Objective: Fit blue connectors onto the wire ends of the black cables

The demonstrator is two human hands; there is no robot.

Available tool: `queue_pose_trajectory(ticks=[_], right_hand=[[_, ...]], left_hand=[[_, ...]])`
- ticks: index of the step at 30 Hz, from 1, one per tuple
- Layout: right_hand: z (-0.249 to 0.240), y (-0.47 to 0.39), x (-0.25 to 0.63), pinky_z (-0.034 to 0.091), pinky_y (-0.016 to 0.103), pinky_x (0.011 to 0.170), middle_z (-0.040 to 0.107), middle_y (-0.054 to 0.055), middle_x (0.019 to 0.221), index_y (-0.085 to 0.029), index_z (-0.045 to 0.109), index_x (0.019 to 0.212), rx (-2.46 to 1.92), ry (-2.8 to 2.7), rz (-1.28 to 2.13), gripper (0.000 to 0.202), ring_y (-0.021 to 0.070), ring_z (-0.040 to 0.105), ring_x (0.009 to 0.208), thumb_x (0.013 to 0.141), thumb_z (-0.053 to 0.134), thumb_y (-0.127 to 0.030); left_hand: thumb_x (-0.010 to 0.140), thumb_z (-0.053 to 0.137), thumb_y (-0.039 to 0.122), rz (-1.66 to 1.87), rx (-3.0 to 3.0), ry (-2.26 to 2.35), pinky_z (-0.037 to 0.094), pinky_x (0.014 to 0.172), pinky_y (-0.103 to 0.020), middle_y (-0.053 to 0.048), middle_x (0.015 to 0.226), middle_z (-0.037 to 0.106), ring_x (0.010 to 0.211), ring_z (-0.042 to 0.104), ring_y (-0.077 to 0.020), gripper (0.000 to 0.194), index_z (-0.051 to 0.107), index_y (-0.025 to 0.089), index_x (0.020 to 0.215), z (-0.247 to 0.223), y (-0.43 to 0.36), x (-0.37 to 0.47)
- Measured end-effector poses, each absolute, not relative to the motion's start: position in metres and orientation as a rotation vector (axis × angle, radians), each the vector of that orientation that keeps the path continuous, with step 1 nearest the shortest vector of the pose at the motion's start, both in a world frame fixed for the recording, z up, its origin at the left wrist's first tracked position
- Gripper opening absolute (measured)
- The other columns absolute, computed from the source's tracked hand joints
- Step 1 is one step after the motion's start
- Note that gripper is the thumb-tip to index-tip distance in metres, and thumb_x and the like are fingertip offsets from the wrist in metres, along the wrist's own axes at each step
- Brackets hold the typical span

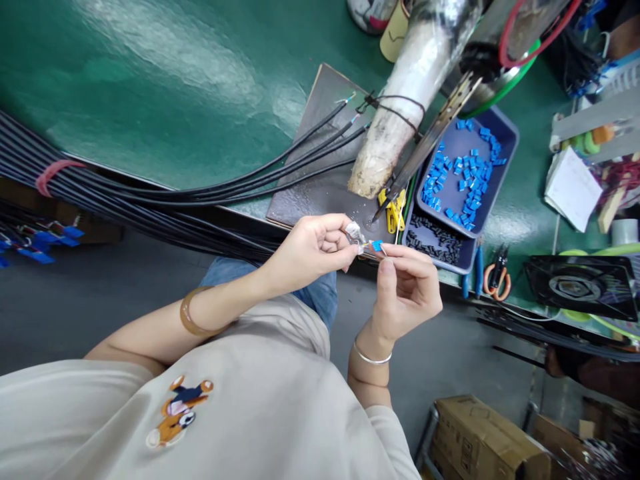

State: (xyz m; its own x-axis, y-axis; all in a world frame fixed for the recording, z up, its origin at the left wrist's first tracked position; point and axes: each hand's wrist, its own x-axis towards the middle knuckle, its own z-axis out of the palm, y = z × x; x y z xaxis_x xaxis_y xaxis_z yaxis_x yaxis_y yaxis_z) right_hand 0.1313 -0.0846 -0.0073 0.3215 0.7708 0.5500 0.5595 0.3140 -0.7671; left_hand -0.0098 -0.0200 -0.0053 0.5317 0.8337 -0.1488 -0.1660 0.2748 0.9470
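Note:
Both hands meet just in front of the bench edge. My left hand point(325, 248) is closed in a pinch, with pale tape or wrapping on its fingertips. Thin coloured wires point(367, 245) stick out from that pinch towards a small blue connector point(377, 246). My right hand point(407, 283) pinches the connector between thumb and fingers. A thin, light sliver shows by the right fingertips; I cannot make out what it is. How far the wires sit inside the connector is too small to tell.
Black cables point(200, 195) run across the bench edge onto a dark board point(320, 173). A wrapped pipe point(395, 113) and metal strip hang over it. Beyond are yellow snips point(395, 212), a bin of blue connectors point(505, 143), a bin of black parts point(465, 257), orange-handled scissors point(497, 283) and a fan point(575, 288).

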Motion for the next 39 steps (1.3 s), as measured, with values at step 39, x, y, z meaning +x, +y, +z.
queue_pose_trajectory(ticks=[39], right_hand=[[-0.017, -0.071, 0.135, 0.064, 0.03, 0.078, 0.076, 0.003, 0.099, -0.02, 0.062, 0.086, -1.361, -1.557, -0.043, 0.017, 0.0144, 0.074, 0.088, 0.08, 0.068, -0.004]], left_hand=[[0.074, 0.06, 0.015, 0.902, 1.138, 0.762, 0.028, 0.046, -0.016, 0.004, 0.058, 0.045, 0.05, 0.036, -0.0032, 0.007, 0.059, 0.013, 0.067, -0.007, -0.002, -0.002]])
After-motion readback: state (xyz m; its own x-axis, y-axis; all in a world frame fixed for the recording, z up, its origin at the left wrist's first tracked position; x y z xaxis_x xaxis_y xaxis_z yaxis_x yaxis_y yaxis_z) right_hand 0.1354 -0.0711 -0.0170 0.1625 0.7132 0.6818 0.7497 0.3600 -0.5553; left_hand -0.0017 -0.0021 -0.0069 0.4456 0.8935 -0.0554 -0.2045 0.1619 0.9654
